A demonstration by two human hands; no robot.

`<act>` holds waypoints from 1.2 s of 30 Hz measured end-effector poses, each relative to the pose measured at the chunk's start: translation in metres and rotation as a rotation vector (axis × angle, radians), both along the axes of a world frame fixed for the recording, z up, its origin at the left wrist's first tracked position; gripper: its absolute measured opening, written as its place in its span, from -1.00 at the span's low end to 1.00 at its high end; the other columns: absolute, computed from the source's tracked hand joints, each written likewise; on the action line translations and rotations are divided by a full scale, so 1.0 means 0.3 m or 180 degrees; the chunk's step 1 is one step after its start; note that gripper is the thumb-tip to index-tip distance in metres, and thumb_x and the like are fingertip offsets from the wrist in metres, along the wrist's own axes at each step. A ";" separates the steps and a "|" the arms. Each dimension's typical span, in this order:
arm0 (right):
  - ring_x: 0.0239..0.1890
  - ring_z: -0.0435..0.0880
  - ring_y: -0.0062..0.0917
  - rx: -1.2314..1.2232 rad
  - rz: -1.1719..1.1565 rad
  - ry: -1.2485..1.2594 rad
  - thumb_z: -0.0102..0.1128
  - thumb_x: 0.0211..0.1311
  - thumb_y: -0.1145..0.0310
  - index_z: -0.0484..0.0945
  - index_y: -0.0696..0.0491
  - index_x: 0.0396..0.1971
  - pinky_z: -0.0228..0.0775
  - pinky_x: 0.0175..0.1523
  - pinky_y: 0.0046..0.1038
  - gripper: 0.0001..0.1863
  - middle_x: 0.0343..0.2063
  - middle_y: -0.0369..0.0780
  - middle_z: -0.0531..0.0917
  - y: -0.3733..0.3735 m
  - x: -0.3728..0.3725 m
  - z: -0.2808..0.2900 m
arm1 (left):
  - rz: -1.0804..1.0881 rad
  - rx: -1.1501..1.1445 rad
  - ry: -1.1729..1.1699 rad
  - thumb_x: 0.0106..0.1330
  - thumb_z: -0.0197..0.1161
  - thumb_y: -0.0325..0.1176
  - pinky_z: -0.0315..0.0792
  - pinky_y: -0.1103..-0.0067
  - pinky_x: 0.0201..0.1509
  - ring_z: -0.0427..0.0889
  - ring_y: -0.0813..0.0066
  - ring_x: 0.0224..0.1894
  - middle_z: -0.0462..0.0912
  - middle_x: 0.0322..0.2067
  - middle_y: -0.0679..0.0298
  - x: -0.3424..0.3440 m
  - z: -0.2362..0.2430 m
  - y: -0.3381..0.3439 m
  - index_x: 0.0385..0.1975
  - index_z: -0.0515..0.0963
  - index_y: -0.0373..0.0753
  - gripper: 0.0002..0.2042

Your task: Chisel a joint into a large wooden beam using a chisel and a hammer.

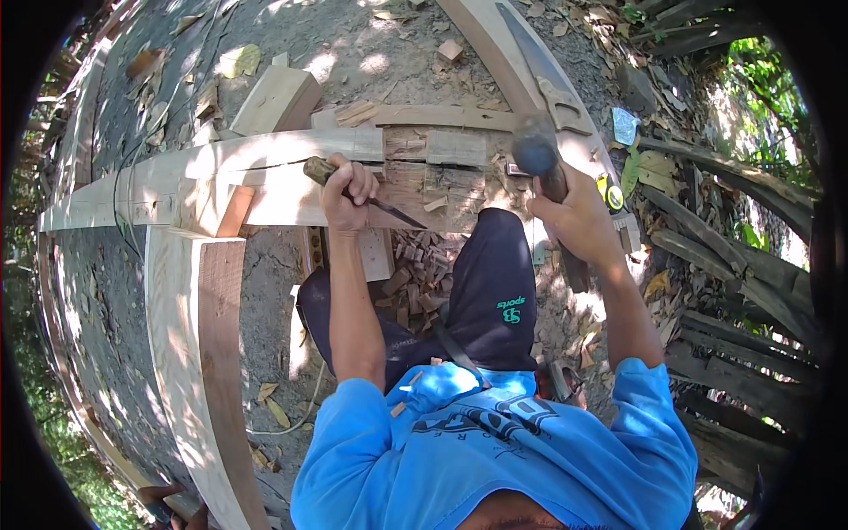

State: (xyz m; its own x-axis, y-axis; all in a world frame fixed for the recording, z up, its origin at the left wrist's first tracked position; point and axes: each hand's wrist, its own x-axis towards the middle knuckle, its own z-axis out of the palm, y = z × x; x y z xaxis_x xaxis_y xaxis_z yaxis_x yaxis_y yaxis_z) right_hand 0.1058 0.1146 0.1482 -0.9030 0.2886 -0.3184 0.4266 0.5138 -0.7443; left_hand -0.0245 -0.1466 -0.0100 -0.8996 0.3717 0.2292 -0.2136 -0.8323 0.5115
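My left hand (351,190) is closed around the handle of a chisel (396,213). Its blade slants down to the right, over the near side of a thick wooden beam (291,150) with cut recesses in its top. In my right hand (583,216) is a hammer (535,155), its dark round head raised and slightly blurred to the right of the recesses. The hammer's handle (574,268) comes out below my fist. Small wood chips (420,265) lie heaped on the ground between my legs, and a loose chip (436,204) sits on the beam.
A handsaw (543,75) rests on another timber (495,57) at the far right, with a yellow tape measure (609,192) nearer me. A squared post (196,291) runs along my left. Old planks (742,265) are stacked right. A cable (132,168) trails at left.
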 end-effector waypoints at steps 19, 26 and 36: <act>-0.76 0.35 -0.76 -0.1256 -0.0137 0.1248 0.23 0.15 0.56 0.41 0.12 -0.45 0.11 -0.61 -0.62 -0.86 -0.76 -0.38 0.43 -0.012 0.041 0.179 | 0.0130 -0.2672 0.0721 0.07 0.51 -0.16 0.29 0.66 -0.55 0.39 0.71 -0.63 0.47 -0.66 0.46 -0.099 0.194 0.371 -0.53 0.48 -0.21 -0.67; -0.77 0.34 -0.72 -0.1226 -0.0271 0.1305 0.23 0.11 0.57 0.38 0.12 -0.38 0.19 -0.62 -0.63 -0.82 -0.71 -0.35 0.42 -0.002 0.034 0.194 | 0.0131 -0.2596 0.0669 0.08 0.51 -0.15 0.28 0.66 -0.54 0.39 0.71 -0.63 0.46 -0.66 0.47 -0.103 0.186 0.368 -0.53 0.48 -0.21 -0.67; -0.74 0.31 -0.72 -0.0922 -0.0476 0.2196 0.23 0.13 0.51 0.39 0.11 -0.38 0.13 -0.62 -0.66 -0.83 -0.68 -0.36 0.38 0.076 0.005 0.346 | 0.0377 -0.2821 0.0966 0.12 0.48 -0.16 0.28 0.71 -0.56 0.39 0.73 -0.65 0.43 -0.70 0.47 -0.121 0.181 0.402 -0.57 0.46 -0.16 -0.68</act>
